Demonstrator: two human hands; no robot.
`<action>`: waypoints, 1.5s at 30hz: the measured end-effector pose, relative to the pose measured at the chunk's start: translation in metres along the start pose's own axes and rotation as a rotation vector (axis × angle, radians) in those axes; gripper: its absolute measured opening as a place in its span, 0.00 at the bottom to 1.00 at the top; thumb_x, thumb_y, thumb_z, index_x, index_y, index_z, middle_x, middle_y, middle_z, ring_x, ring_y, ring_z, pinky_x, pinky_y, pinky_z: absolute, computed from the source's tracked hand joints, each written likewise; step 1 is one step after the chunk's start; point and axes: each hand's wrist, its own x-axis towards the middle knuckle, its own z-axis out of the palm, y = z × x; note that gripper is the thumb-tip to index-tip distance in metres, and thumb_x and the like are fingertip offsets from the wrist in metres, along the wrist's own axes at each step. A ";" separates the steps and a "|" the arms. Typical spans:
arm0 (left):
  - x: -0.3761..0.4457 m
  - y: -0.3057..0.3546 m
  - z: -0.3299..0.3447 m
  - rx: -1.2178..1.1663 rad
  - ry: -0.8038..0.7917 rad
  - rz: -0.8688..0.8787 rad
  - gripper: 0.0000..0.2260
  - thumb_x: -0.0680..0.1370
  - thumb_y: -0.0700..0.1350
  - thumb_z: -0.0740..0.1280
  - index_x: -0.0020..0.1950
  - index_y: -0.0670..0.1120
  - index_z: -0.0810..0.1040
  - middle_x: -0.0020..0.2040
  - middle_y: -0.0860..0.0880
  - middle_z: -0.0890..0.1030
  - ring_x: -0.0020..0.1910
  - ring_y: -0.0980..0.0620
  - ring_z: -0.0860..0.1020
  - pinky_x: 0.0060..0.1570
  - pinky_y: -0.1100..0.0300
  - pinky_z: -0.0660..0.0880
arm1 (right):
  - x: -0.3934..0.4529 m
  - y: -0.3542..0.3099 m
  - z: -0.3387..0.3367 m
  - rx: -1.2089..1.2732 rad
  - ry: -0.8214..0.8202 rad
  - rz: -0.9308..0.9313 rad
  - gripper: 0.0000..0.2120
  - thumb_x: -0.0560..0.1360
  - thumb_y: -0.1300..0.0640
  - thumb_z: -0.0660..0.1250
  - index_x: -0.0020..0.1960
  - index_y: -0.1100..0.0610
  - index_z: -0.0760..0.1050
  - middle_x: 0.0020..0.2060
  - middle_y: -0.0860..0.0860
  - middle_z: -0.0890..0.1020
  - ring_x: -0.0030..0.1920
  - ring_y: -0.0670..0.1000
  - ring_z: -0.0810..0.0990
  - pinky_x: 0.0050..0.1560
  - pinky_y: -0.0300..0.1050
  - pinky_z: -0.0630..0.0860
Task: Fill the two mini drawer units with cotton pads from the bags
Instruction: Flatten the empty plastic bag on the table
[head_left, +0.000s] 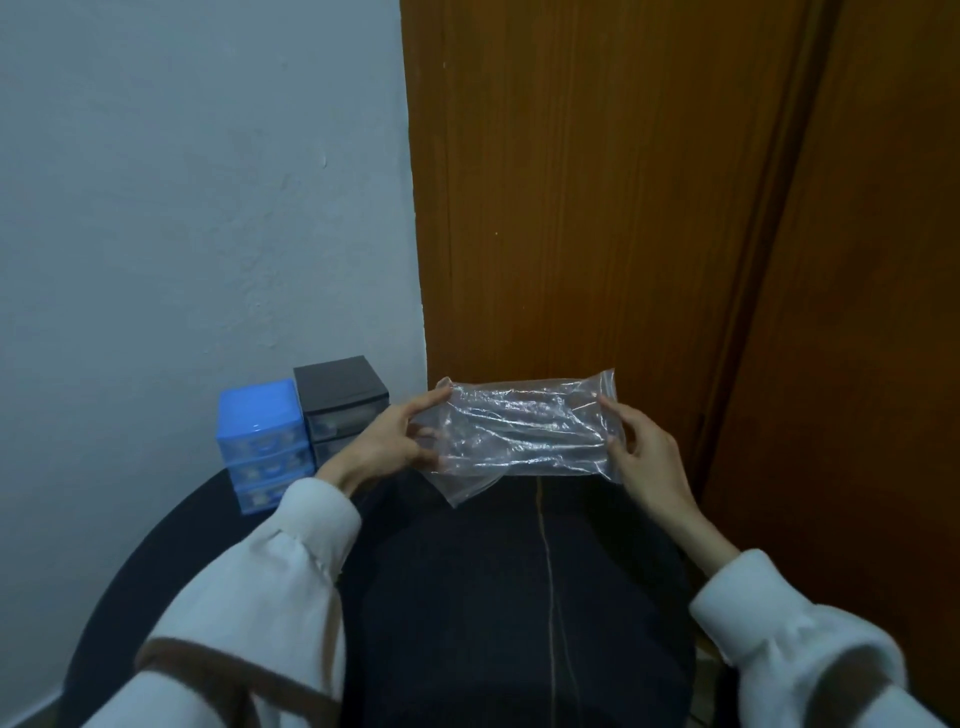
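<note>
A: Cotton pads, any in view? Clear crinkled plastic bag (524, 434) looks flat and empty, held stretched above the lap.
B: None in the bag as far as I can see. Left hand (387, 441) pinches the bag's left edge, thumb on top, fingers under. Right hand (641, 447) pinches the right edge the same way. Both are grasping the bag, pulled taut between them.
A: Outward?
B: White long sleeves (291, 566) on both arms, dark denim lap (498, 597) under the bag. Left of the lap, a dark round surface (171, 525) carries the blue plastic mini drawer unit (262, 444) and, touching it on its right, the dark grey mini drawer unit (340, 402). Both sit against the pale wall (182, 182), with a brown wooden door (623, 182) behind the bag.
A: Progress?
B: Drawers all look closed; something pale shows through the fronts, can't tell if it's pads. My judgement: late stage, this bag is emptied. Whether other bags are left, can't tell.
A: Counts?
B: Two hands, one bag, two drawer units. Blue one has three drawers. On the grey one a hand hides part, so no count. Loose pads: zero seen.
</note>
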 end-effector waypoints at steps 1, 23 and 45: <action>0.000 -0.001 -0.001 0.025 0.000 -0.017 0.40 0.70 0.26 0.66 0.74 0.56 0.60 0.71 0.47 0.66 0.59 0.46 0.75 0.44 0.59 0.80 | 0.001 0.000 0.002 -0.024 0.011 -0.005 0.24 0.76 0.69 0.61 0.70 0.54 0.66 0.67 0.52 0.72 0.55 0.44 0.75 0.59 0.48 0.75; 0.020 -0.091 0.054 0.855 0.059 -0.093 0.18 0.82 0.48 0.55 0.72 0.50 0.65 0.73 0.51 0.64 0.73 0.50 0.59 0.72 0.45 0.53 | 0.016 0.012 0.100 0.212 0.073 0.554 0.24 0.76 0.62 0.65 0.71 0.57 0.66 0.68 0.55 0.70 0.68 0.56 0.69 0.66 0.50 0.66; 0.035 -0.096 0.068 0.463 0.392 -0.196 0.18 0.80 0.41 0.59 0.70 0.49 0.68 0.77 0.41 0.51 0.76 0.42 0.47 0.74 0.46 0.51 | 0.020 0.041 0.099 0.095 -0.087 0.507 0.21 0.71 0.69 0.67 0.56 0.48 0.74 0.64 0.52 0.71 0.56 0.54 0.76 0.56 0.49 0.77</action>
